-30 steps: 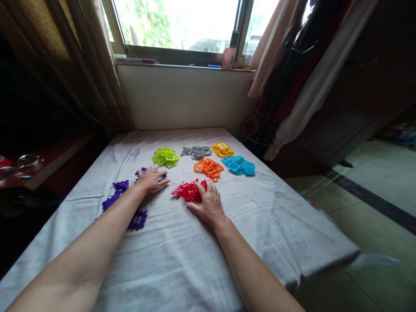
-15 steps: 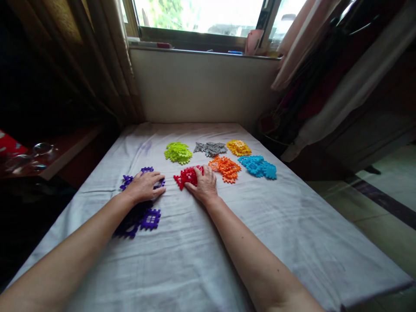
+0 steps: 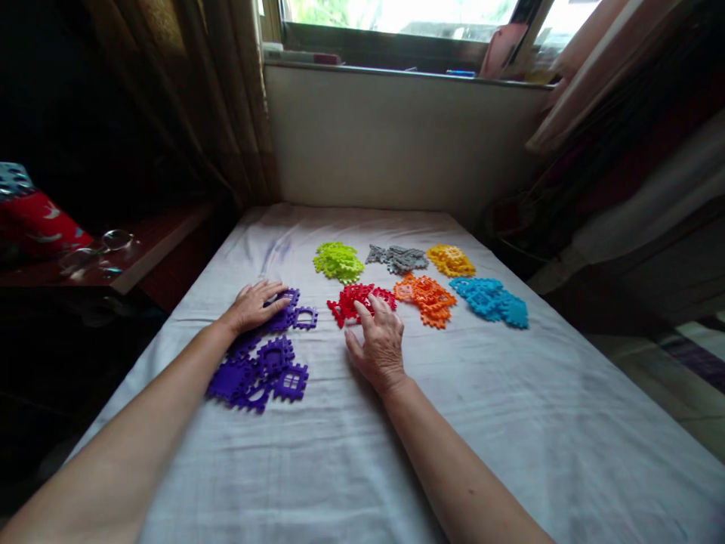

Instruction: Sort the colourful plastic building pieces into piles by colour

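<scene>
My left hand [image 3: 254, 306] lies with fingers spread over the upper part of the purple interlocking tiles [image 3: 276, 355], partly covering them. Some of these notched tiles have square, window-like or round cut-outs, and one purple frame lies just right of my fingers. At the front edge of the red interlocking tiles [image 3: 351, 298], my right hand [image 3: 379, 336] is open with its fingers apart. Its fingertips overlap the red pile; whether they touch it I cannot tell. Beside the red pile, to the right, lie orange interlocking tiles [image 3: 427, 298].
Lime green tiles [image 3: 338, 261], grey tiles [image 3: 402, 258], yellow tiles [image 3: 451, 260] and blue tiles [image 3: 492, 300] lie in separate piles on the cloth-covered table [image 3: 317, 468]. Glasses [image 3: 116, 240] rest on a side surface at left. A wall [image 3: 396, 140] stands behind the table.
My right hand has drawn back toward me from the red tiles, its fingers looser. My left hand has shifted to the left side of the purple pile, uncovering more tiles. The view has turned left.
</scene>
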Demonstrator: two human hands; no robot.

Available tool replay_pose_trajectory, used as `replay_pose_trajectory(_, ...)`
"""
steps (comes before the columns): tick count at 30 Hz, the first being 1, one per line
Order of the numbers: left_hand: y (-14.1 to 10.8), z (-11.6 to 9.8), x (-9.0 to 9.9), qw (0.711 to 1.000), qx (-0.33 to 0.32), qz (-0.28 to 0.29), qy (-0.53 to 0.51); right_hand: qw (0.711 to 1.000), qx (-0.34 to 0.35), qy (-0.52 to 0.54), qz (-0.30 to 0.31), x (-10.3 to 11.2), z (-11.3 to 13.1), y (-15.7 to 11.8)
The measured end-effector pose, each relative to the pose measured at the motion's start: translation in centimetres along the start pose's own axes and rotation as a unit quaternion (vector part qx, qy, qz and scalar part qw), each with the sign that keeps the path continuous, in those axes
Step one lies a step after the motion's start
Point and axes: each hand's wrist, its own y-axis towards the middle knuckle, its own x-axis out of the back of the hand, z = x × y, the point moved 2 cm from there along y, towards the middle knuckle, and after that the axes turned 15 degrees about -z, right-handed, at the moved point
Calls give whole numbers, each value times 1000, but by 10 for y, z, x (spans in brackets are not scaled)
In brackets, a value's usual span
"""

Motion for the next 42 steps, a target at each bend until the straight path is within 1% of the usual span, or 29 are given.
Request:
replay_pose_trajectory(2,-8,-8,-3,999,-20,5,-28,1000,12,-10,6,-4,1,5)
replay_pose_trajectory(5,-24,-20,-3,995,-59,7,-75,998,28,-19,48,-13,3,17)
replay_pose_trajectory(7,-33,-27,-1,992,-79,-2,-101,997,20,-24,75,-16,3,21)
replay_pose_trajectory(9,-41,-33,2,989,-82,-17,-125,997,8,-21,75,-15,5,21)
replay_pose_trajectory(12,-48,-33,6,985,-53,-61,-150,997,27,20,67,-10,16,17)
replay_pose_trajectory(15,-54,-26,13,987,-16,-110,-115,988,59,78,119,-13,41,19)
replay_pose_trajectory(17,-64,-22,17,990,16,-128,-65,980,54,94,166,-21,63,25)
replay_pose_trajectory(19,-79,-21,21,989,68,-127,-18,973,46,84,210,-30,82,32)
replay_pose_trajectory(21,-101,-26,22,986,122,-111,19,962,64,68,255,-35,98,34)
replay_pose_trajectory(23,-125,-37,20,985,146,-87,41,954,85,60,282,-35,105,30)
replay_pose_trajectory(24,-137,-44,18,986,141,-73,46,953,85,58,284,-32,106,26)
replay_pose_trajectory(26,-155,-58,15,992,112,-49,45,959,71,52,270,-23,102,15)
replay_pose_trajectory(29,-169,-73,12,995,78,-50,37,967,62,53,241,-4,92,-2)
replay_pose_trajectory(33,-167,-87,11,996,56,-70,17,970,71,75,218,19,71,-21)
replay_pose_trajectory(37,-161,-103,7,994,34,-99,-4,976,52,99,188,38,36,-33)
replay_pose_trajectory(40,-157,-112,3,991,31,-125,-17,973,52,110,197,50,13,-38)
replay_pose_trajectory(42,-155,-117,1,989,33,-140,-18,971,52,114,204,56,5,-41)
